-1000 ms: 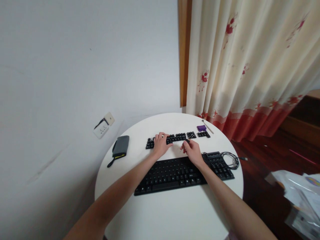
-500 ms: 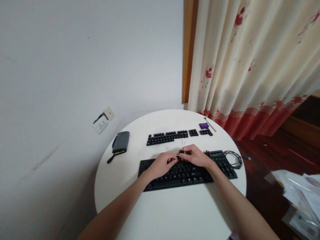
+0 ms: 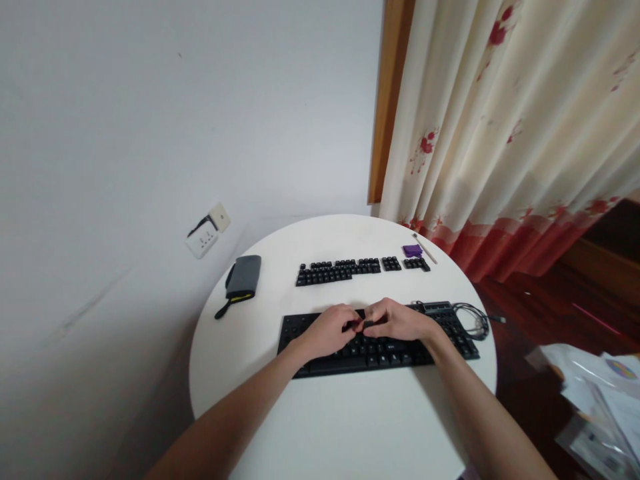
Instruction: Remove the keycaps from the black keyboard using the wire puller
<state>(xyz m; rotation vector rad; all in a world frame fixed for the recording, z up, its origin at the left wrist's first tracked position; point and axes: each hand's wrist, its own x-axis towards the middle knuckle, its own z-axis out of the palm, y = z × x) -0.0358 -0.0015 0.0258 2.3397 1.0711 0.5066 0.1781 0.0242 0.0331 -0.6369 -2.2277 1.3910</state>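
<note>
A black keyboard [image 3: 345, 366] lies on the round white table with both hands over its upper middle. My right hand [image 3: 397, 321] is closed, its thumb and fingers pinching a small black piece, apparently the handle of the wire keycap puller [image 3: 369, 325]; its wires are hidden. My left hand [image 3: 331, 331] is closed beside it, fingers curled down and tips meeting the right fingertips. What the left fingers hold, if anything, cannot be seen. Behind the keyboard, rows of detached black keycaps [image 3: 325, 275] are laid out in keyboard order.
A grey pouch [image 3: 245, 275] with a black strap is at the table's left. A purple cloth [image 3: 413, 251] and a thin brush [image 3: 425, 249] lie at the back right. The coiled cable [image 3: 475, 317] hangs over the right edge of the white table [image 3: 350, 427].
Both hands have drawn closer together and lower over the keys. The puller's wires, seen standing up between the fingers before, no longer show. The view has shifted slightly.
</note>
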